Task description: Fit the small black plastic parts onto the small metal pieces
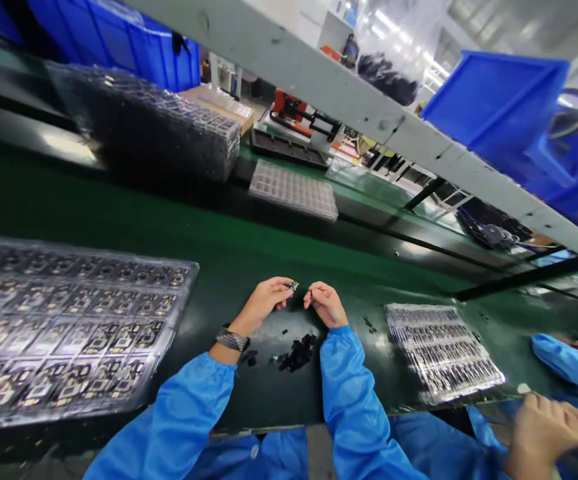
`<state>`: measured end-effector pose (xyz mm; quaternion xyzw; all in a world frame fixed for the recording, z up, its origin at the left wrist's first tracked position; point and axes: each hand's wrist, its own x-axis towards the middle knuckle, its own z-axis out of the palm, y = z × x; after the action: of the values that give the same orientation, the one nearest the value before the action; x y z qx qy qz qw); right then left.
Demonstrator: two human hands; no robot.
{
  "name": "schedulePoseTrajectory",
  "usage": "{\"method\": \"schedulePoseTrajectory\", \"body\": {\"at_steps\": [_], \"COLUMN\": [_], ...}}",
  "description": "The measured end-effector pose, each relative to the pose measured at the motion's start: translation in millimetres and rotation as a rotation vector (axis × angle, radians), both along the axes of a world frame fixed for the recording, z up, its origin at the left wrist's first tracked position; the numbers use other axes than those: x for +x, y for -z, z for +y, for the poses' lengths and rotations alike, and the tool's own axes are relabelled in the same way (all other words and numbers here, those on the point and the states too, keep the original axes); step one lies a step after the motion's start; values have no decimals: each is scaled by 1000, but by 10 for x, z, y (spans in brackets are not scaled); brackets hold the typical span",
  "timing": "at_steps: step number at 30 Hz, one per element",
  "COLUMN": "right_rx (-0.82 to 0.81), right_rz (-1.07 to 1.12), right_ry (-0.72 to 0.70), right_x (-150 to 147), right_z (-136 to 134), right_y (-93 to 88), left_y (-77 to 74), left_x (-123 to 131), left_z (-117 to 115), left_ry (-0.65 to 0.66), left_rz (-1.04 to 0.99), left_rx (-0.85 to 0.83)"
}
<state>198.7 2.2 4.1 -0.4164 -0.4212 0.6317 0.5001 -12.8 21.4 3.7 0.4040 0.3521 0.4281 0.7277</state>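
A long green work surface [249,247] is running across a factory line, with a grey shelf [349,100] slanting overhead and blue bins [493,100] sitting on it. At the near edge, a person in blue sleeves is working with both hands drawn close together.

The left hand [265,301], with a wristband [232,339] on its wrist, is pinching a small component [293,287] between its fingertips and holding it just above the surface. The right hand [326,305] is hovering just beside that piece with its fingers curled inward. Whether it is gripping anything or touching the component cannot be told from this view.

A pile of black pieces [299,352] is lying loose just below the hands, between the two forearms, and a few stray bits [369,325] are scattered just beyond the right hand. A large clear tray [179,297] is lying out past the left hand, its pockets looking filled across every row in view. A smaller clear tray [393,312] is sitting past the right hand and also appears loaded, though its contents are too small to make out. Judging by this, much appears to be sorted into trays already, while the loose pile and the one piece in the fingers are not yet placed anywhere.

Well beyond the hands, a stack of trays [169,127] and a single flat tray [293,190] are resting on the far side of the line. A co-worker's hands [543,427] are working far off past the right hand.
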Motion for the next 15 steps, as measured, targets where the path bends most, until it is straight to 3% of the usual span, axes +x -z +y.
{"method": "schedulePoseTrajectory", "body": {"at_steps": [15], "right_rx": [-36], "right_rz": [-12], "right_ry": [-10], "right_x": [38], "right_z": [5], "right_y": [55], "left_y": [70], "left_x": [50], "left_z": [-43], "left_ry": [2], "left_rz": [119], "left_rx": [1]}}
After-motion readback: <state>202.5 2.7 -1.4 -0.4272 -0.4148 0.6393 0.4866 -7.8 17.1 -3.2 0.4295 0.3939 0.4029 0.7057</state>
